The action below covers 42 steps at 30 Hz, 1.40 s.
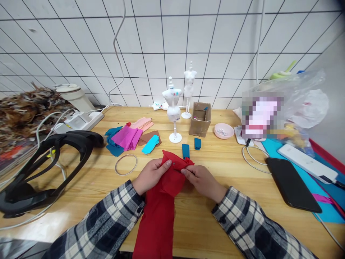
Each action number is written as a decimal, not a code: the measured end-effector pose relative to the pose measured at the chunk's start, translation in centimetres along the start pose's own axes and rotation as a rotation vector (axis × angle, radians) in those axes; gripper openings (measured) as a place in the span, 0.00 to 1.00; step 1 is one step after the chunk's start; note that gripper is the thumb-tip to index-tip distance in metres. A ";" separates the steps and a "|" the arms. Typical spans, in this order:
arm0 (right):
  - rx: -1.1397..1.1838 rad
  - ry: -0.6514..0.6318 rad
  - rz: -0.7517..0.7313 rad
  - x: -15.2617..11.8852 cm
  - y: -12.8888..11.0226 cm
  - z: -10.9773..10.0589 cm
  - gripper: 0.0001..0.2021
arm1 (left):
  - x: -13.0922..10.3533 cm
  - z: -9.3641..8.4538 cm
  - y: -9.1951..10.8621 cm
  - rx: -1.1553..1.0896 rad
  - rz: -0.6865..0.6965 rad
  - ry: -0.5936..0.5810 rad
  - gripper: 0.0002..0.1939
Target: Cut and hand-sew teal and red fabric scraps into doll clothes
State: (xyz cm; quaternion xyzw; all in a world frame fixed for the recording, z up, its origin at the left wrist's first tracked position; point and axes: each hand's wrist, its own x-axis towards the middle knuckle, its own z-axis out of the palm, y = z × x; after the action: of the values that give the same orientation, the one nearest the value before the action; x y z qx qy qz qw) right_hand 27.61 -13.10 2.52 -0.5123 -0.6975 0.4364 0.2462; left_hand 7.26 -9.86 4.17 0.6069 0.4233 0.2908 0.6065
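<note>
A long strip of red crepe paper (159,219) runs from my hands down over the table's front edge. My left hand (151,174) pinches its top edge on the left side, thumb on top. On the right side, my right hand (203,180) grips the bunched corner of the same paper between thumb and fingers. The upper edge is folded and gathered between the two hands. Just beyond it lie two small dark teal folded pieces (185,151). A white mini dress form (174,104) stands upright behind them.
Coloured paper pieces (128,137) and a thin ring (115,166) lie left. A second dress form (188,86), a cardboard box (199,127) and a pink bowl of beads (224,126) stand at the back. A black headset-like frame (81,162) sits left; a dark phone (292,185) lies right.
</note>
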 end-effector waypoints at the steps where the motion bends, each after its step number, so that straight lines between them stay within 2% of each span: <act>1: -0.010 0.007 -0.002 0.0 0.0 0.0 0.19 | 0.0 0.0 0.1 -0.030 -0.002 -0.020 0.20; 5: -0.005 0.029 0.004 0.0 -0.1 -0.2 0.20 | -0.2 0.0 0.4 -0.132 -0.013 -0.102 0.19; 10: 0.013 0.007 0.013 -0.1 -0.1 -0.1 0.20 | -0.1 -0.1 0.3 -0.118 0.004 -0.138 0.17; 16: 0.002 0.007 0.002 -0.2 -0.2 0.0 0.20 | 0.0 0.1 0.0 -0.053 0.051 -0.140 0.18; 26: 0.047 0.005 0.007 -0.3 -0.2 -0.2 0.22 | 0.0 -0.3 -0.3 -0.012 0.045 -0.090 0.20; 34: 0.054 0.027 -0.020 -0.2 0.0 0.2 0.20 | 0.0 0.5 -0.5 -0.016 0.035 -0.088 0.19; 42: 0.019 0.021 -0.052 0.0 0.2 0.3 0.19 | 0.1 0.6 -0.4 0.040 0.092 -0.126 0.22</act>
State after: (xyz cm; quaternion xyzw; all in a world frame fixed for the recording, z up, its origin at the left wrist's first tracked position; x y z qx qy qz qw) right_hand 27.51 -13.22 2.16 -0.4963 -0.7038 0.4310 0.2695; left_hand 7.80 -10.09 3.68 0.6548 0.3618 0.2711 0.6057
